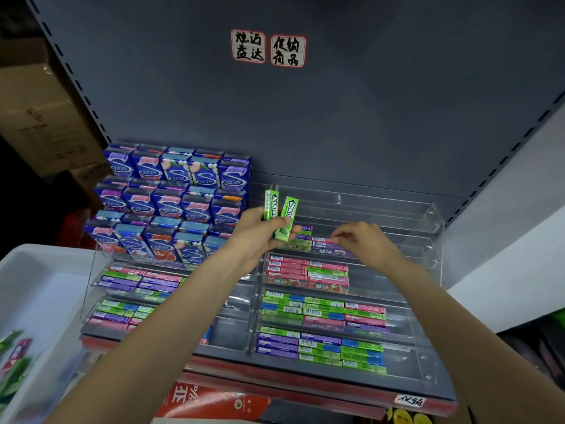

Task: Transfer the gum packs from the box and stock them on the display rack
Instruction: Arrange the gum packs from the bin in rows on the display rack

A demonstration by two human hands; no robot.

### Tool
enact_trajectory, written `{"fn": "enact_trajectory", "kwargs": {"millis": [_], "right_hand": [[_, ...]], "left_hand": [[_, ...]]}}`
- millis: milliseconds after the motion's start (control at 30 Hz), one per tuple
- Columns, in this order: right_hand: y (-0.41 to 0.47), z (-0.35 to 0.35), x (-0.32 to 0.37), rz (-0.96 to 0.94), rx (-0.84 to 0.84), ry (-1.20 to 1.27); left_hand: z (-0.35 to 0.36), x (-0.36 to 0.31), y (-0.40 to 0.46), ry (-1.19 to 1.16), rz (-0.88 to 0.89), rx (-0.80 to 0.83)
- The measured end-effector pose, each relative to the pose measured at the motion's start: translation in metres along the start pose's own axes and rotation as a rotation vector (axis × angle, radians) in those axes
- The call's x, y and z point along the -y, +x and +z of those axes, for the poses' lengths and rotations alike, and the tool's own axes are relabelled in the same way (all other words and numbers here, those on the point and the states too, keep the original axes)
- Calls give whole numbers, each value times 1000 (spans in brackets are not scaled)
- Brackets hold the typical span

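Two green gum packs (280,215) are showing "DOUBLEMINT"; two back-panel labels (268,48) are reading 炫迈益达 and 促销商品; blue boxes (171,197) are showing 炫迈

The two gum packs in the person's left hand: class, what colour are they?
Bright green gum packs with white lettering, shown best in the head view.

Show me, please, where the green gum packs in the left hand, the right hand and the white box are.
green gum packs (287,220): head view, on the right pack's printed face.
right hand (362,240): head view, back of the hand.
white box (46,270): head view, bare inner wall.
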State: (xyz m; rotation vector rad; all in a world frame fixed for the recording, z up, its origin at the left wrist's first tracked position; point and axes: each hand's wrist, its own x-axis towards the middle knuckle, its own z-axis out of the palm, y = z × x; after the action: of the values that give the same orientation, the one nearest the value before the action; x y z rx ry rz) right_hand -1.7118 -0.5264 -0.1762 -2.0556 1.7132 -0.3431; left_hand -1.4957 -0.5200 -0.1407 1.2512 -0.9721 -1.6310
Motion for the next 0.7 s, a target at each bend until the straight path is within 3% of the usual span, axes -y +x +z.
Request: {"fn": "enact_trajectory", "kwargs": {"millis": [333, 700], "right_hand": [[0, -5, -2, 31, 28, 29], [-9, -3, -2, 120, -61, 540]], "left_hand": [[5, 7, 5, 116, 13, 41], [22, 18, 19, 427, 43, 198]]}}
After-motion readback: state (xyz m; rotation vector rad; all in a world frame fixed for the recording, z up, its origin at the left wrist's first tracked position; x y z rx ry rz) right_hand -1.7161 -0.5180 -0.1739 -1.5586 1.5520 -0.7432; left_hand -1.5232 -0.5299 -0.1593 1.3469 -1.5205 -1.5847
